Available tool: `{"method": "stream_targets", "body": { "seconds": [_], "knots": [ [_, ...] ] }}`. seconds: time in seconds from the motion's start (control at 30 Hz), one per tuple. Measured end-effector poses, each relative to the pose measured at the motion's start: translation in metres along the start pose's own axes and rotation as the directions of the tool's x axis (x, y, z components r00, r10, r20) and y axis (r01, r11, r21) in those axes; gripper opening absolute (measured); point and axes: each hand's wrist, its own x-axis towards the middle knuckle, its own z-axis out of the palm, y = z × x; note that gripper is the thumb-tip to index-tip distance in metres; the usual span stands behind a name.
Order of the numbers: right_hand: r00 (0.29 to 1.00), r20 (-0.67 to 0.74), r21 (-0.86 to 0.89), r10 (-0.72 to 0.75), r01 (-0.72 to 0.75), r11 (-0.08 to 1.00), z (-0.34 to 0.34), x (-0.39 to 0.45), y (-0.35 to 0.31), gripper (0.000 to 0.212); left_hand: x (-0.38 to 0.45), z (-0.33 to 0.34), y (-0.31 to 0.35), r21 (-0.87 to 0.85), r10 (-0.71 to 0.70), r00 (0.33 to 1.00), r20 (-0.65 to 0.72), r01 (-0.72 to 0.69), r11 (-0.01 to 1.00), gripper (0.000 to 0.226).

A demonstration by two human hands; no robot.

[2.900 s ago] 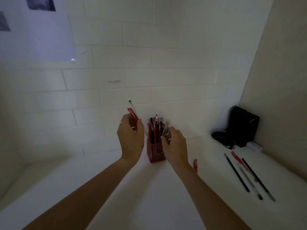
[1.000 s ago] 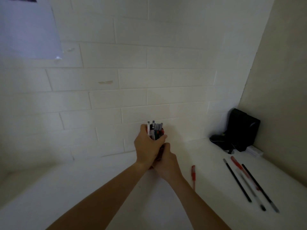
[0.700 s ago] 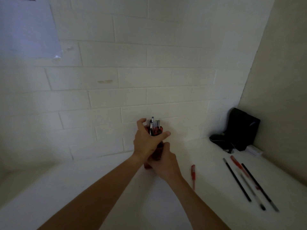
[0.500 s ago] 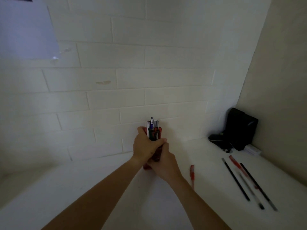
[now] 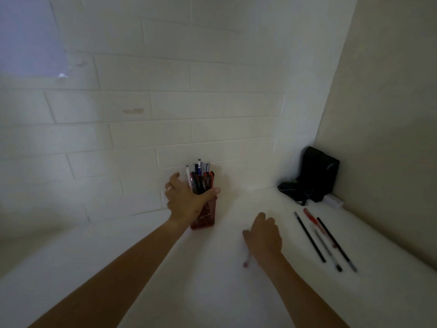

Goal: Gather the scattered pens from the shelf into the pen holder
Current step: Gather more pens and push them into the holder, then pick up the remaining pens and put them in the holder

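A red translucent pen holder point(image 5: 208, 217) stands on the white shelf point(image 5: 212, 280) against the brick wall, packed with several pens point(image 5: 201, 176). My left hand point(image 5: 186, 200) is wrapped around its upper part. My right hand point(image 5: 264, 235) lies lower right of the holder, fingers curled down over a red pen point(image 5: 247, 262). Only that pen's blurred end shows below the palm. Further right, several loose pens lie side by side: a black pen point(image 5: 309, 237), a red-capped pen point(image 5: 313, 220) and darker ones point(image 5: 335, 245).
A black pouch point(image 5: 316, 174) with a cord leans in the back right corner, a small white box point(image 5: 334, 201) beside it. The beige side wall point(image 5: 390, 138) closes the shelf on the right. A paper sheet point(image 5: 30, 36) hangs on the wall upper left.
My right hand has left the holder and moved right and down onto the loose red pen. My left hand stays gripping the holder. The view has shifted slightly.
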Motion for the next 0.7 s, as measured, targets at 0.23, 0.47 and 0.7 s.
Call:
{"method": "stream_targets", "body": {
  "seconds": [0.23, 0.47, 0.7],
  "knots": [
    [0.996, -0.08, -0.158, -0.029, 0.016, 0.987, -0.018, 0.008, 0.05, 0.042, -0.075, 0.006, 0.01, 0.143, 0.698, 0.68, -0.224, -0.686, 0.713, 0.045],
    [0.952, -0.294, -0.028, 0.089, -0.102, 0.994, -0.046, 0.026, 0.119, 0.046, -0.1, 0.053, 0.019, 0.067, 0.681, 0.72, 0.134, -0.692, 0.719, 0.023],
    [0.966, -0.258, 0.072, -0.017, 0.037, 0.997, -0.044, 0.031, 0.126, 0.033, -0.113, 0.108, 0.014, 0.056, 0.303, 0.806, 0.509, -0.382, 0.922, 0.014]
  ]
}}
